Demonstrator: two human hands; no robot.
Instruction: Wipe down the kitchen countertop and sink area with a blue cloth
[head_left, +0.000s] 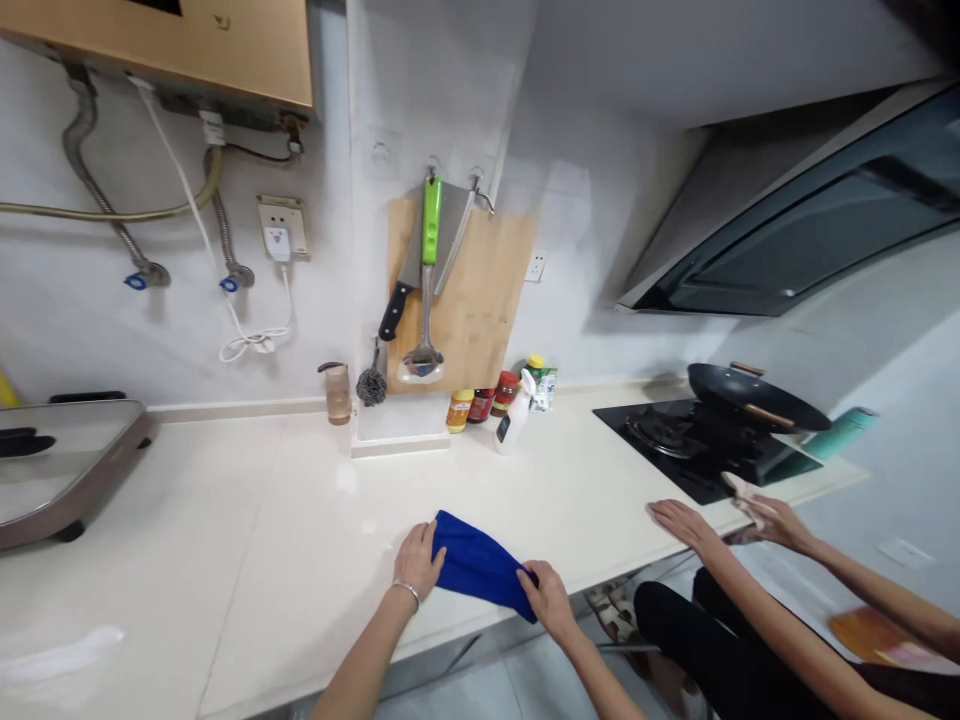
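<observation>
A blue cloth (478, 562) lies on the white counter near its front edge, stretched between my two hands. My left hand (418, 562), with a silver bracelet at the wrist, holds the cloth's left end, thumb on top. At the right end, my right hand (547, 598) grips a corner that hangs at the counter's edge. Beyond the cloth, a white spray bottle (513, 420) stands on the counter near several jars (482, 404).
To the right, another person's hand (679, 522) rests on the counter (300, 520); their other hand holds a pale cloth (742, 497) beside the stove (660, 440). A wok (754, 397) sits on the stove. An electric pan (67, 470) stands far left. Knives and a ladle (425, 350) hang behind.
</observation>
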